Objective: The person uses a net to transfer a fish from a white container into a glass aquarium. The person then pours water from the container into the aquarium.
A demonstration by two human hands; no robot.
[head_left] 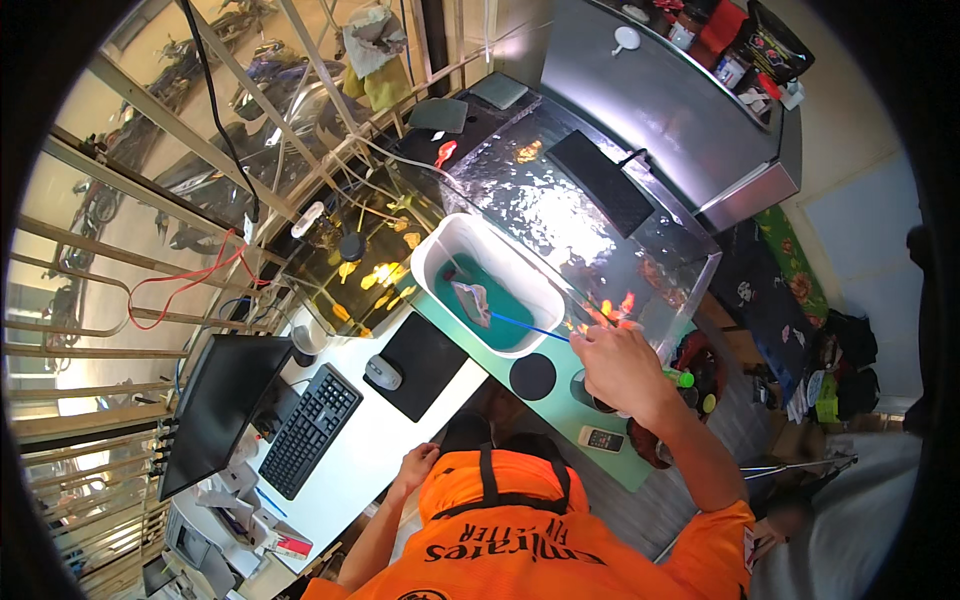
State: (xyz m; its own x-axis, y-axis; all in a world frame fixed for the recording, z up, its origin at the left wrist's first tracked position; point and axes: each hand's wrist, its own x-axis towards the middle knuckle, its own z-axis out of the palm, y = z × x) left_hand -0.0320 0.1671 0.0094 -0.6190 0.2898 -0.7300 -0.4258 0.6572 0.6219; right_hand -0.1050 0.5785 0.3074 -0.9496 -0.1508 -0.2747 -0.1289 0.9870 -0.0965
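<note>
My right hand (618, 368) is closed around the blue handle of a small fish net (472, 303). The handle slants left from my fingers over the rim of a white plastic tub (435, 240). The net's pale mesh head lies in the tub's blue-green water (508, 328). Whether anything sits in the mesh is too small to tell. Low at the left, my left hand (416, 466) rests by my thigh at the orange shirt's hem, away from the tub. Its fingers lie loosely against dark cloth and hold nothing that I can see.
Behind the tub stands a lit fish tank (690, 285) with orange fish; another tank (335, 265) with yellow fish is left. A keyboard (310, 430), mouse (382, 372) and monitor (225, 415) occupy the white desk. A phone (601, 438) and black round coaster (532, 377) lie on the green surface.
</note>
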